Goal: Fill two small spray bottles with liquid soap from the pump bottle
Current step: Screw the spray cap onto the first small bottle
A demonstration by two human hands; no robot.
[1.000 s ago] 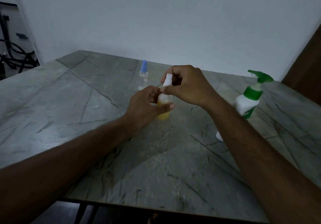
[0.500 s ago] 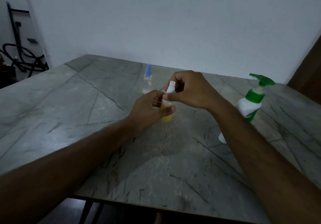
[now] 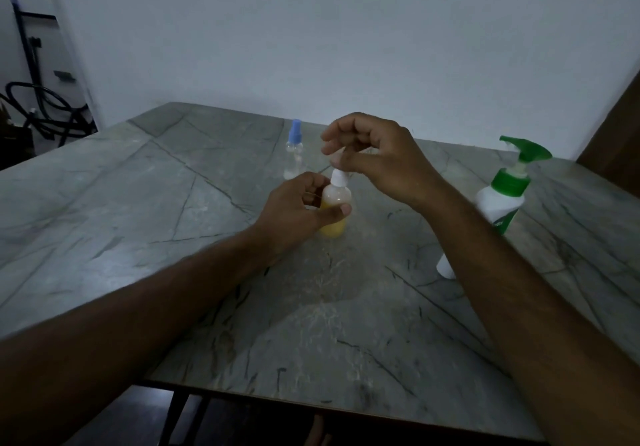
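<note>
A small spray bottle (image 3: 334, 212) with yellow liquid and a white spray top stands upright in the middle of the marble table (image 3: 145, 210). My left hand (image 3: 298, 210) grips its body from the left. Just above the white top hovers my right hand (image 3: 375, 158), fingers curled and slightly apart, its thumb and fingertips at the top's tip. A second small spray bottle (image 3: 294, 149), clear with a blue cap, stands behind them. The white pump bottle (image 3: 502, 200) with a green pump head stands at the right, partly hidden by my right forearm.
A pale wall rises behind the table's far edge. Dark hoses and a metal stand (image 3: 38, 99) sit on the floor at the far left. A brown wooden panel (image 3: 616, 141) is at the far right. The near table edge runs below my forearms.
My right hand has lifted off the white spray top and its fingers have loosened. The left hand keeps its grip on the yellow bottle. The view has shifted slightly.
</note>
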